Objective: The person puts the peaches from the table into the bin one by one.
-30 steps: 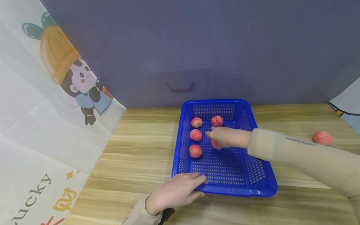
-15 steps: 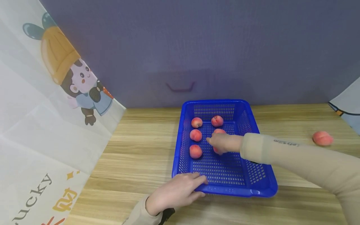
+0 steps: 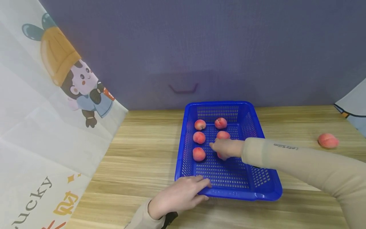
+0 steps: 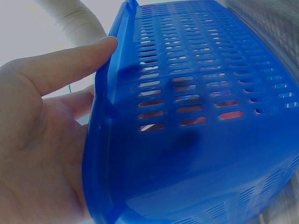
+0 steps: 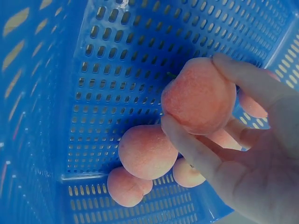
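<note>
A blue plastic basket [image 3: 228, 195] with slotted walls stands on the wooden table. My left hand [image 3: 183, 192] grips its near rim at the left corner; in the left wrist view the thumb [image 4: 79, 60] lies along the rim's inner side. Inside the basket, my right hand [image 3: 227, 148] pinches a peach [image 5: 201, 95] between thumb and fingers, low over the slotted floor. In the head view the hand mostly covers this peach. Just beyond it sits another peach [image 3: 223, 135], with a peach [image 3: 220, 123] farther back. Three more peaches [image 3: 199, 154] line the left side.
One peach [image 3: 328, 140] lies on the table [image 3: 143, 152] to the right of the basket. A dark blue-grey panel [image 3: 228, 54] rises behind the table. On the left is a white printed sheet [image 3: 43, 136] with a cartoon figure.
My right hand has shifted slightly toward the near side with the peach, bringing the peach behind it into view. My left hand and the basket have stayed put.
</note>
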### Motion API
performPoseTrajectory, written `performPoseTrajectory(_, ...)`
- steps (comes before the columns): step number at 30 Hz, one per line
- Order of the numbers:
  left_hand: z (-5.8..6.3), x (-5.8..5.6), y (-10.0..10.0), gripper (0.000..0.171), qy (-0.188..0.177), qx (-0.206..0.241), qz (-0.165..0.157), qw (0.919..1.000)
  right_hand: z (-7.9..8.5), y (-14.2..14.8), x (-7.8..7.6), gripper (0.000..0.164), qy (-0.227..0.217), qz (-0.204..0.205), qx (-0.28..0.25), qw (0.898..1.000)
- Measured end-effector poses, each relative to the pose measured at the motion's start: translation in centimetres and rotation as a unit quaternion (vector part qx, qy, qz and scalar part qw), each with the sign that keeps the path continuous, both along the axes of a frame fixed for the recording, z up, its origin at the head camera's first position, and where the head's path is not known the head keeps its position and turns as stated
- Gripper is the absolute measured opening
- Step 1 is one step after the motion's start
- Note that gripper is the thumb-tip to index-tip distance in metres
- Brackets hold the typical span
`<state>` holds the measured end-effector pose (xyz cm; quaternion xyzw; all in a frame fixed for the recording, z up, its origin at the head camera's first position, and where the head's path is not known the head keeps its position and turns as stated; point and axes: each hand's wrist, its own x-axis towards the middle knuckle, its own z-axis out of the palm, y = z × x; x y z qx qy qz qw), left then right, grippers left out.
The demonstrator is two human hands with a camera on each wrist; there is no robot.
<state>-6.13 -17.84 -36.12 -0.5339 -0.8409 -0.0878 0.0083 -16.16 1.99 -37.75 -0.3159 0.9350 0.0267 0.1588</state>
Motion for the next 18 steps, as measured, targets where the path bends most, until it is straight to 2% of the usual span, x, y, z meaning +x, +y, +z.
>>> performPoseTrajectory(7,-0.1,0.04,0.0,0.02,0.0,-0.004,0.004,1.0,-0.51,-0.46,0.13,0.056,-0.011,-0.012,0.024,1.0)
performPoseTrajectory(11,-0.1,0.05,0.0,0.02,0.0,-0.005,0.004,1.0,-0.66,-0.64,0.18,0.055,-0.015,-0.017,0.045,0.999)
performPoseTrajectory(18,-0.1,0.06,-0.02,0.02,0.002,-0.005,0.004,1.0,-0.63,-0.71,0.24,0.055,-0.024,-0.029,0.043,0.998)
